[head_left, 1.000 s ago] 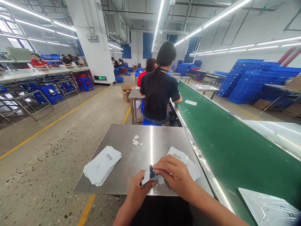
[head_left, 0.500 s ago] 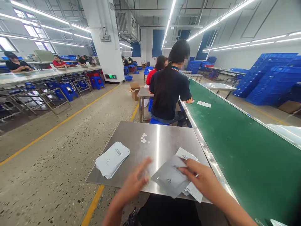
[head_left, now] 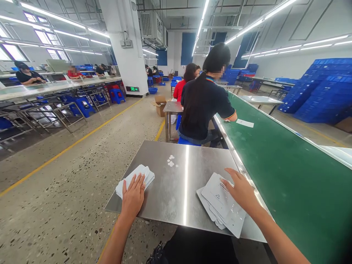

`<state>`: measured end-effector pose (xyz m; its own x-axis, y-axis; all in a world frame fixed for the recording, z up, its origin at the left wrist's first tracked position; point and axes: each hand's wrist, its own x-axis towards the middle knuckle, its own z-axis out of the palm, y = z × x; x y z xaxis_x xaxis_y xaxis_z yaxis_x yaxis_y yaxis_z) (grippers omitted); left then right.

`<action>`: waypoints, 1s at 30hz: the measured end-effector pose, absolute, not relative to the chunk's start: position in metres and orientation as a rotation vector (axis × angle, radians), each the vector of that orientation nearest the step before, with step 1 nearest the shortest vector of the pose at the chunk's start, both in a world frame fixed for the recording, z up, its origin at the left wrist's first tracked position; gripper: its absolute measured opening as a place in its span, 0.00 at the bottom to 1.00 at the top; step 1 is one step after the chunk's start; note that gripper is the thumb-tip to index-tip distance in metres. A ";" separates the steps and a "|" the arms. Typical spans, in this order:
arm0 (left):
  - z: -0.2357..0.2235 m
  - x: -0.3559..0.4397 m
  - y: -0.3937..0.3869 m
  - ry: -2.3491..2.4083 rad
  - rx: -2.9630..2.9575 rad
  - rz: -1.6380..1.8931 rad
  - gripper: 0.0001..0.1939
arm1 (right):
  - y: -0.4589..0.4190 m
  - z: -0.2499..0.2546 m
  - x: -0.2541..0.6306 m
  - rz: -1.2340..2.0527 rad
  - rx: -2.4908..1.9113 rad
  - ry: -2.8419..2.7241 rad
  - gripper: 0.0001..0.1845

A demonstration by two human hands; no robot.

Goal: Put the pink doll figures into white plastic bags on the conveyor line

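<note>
My left hand lies with its fingers stretched out over the left stack of flat white pouches, near the table's left edge. At the right, my right hand is held over a loose, fanned pile of similar pouches. Its thumb and fingers are apart, and the thumb is close to the printed label on the top pouch. Whether that thumb touches the pouch I cannot tell. A recycling-style triangle is printed on this top pouch. Both piles rest on the metal table.
Several small white round pieces lie toward the back of the table. A green conveyor belt runs along the right side, with a white card on it. Ahead sits a person in a dark shirt. Blue crates stand stacked at the far right.
My right hand has let go of the pouch it held, which now lies on the right pile. My left hand has moved left onto the left stack. The view has shifted slightly.
</note>
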<state>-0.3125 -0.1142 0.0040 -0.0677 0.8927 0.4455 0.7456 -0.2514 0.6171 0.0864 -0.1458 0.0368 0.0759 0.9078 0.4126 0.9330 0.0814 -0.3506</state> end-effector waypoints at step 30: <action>0.015 -0.282 -0.175 1.148 0.416 1.479 0.26 | -0.166 -0.004 -0.058 -0.069 -1.150 -2.603 0.33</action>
